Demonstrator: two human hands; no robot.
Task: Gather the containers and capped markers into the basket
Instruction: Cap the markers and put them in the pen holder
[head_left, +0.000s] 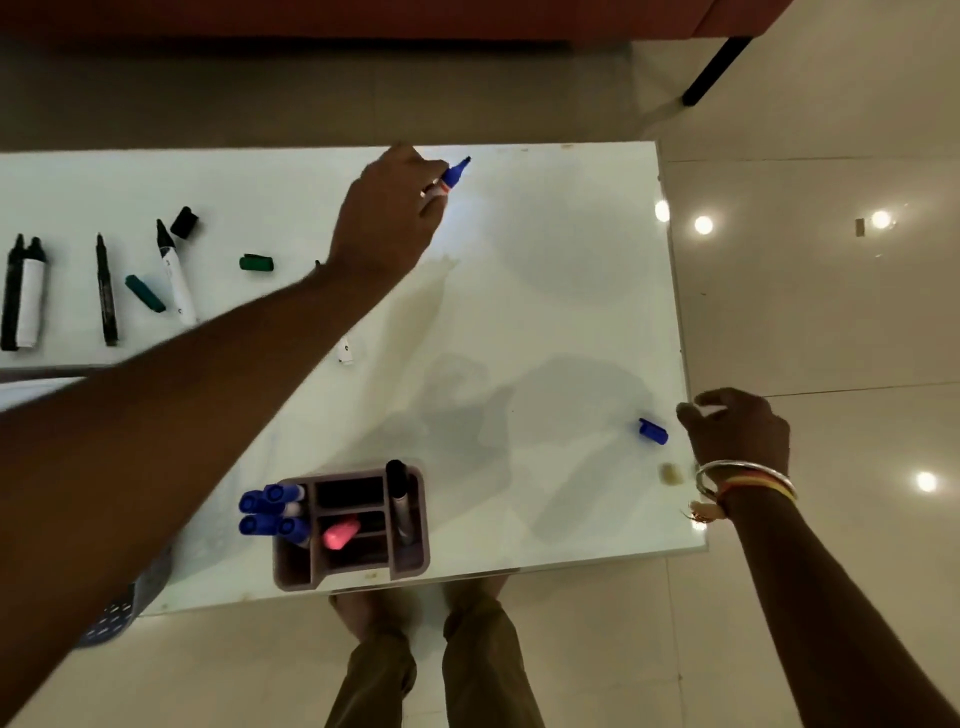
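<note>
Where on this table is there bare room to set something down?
The broad middle is bare, between the blue marker at the far edge, the blue cap at right and the basket in front. The left end is crowded with uncapped markers and loose caps.

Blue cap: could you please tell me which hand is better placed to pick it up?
Right: the right hand is beside the blue cap; the left hand, far across the table, grips the blue marker.

Single head-worn view — it looked steeply down on the table (545, 312) from above its near edge, facing the far edge and floor (805, 312) beyond; wide-angle, close, the table filled most of the frame.
</note>
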